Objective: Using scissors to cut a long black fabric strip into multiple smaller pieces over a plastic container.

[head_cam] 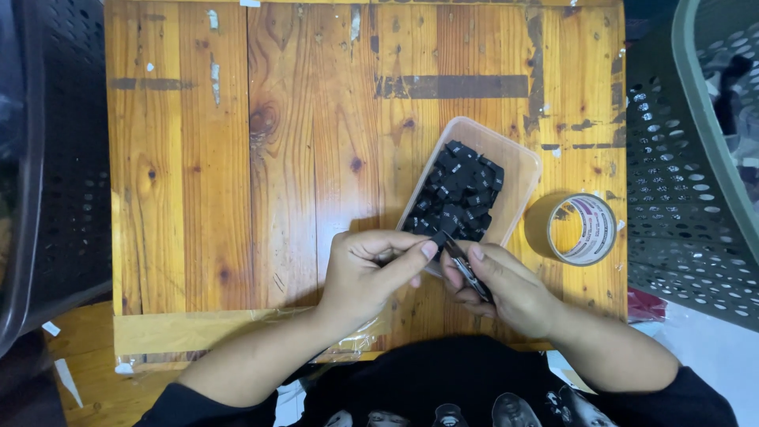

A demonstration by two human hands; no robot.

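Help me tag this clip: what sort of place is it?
Probably a home hobby or repair spot: a worn wooden plank table, a clear plastic tub of small black keycaps, a roll of tape, perforated plastic baskets beside.

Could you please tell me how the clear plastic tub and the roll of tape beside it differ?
The tub is rectangular, the tape roll round. The tub holds black key caps; the roll's core is empty. The tub is clear, the roll pale. Both rest on the wooden table.
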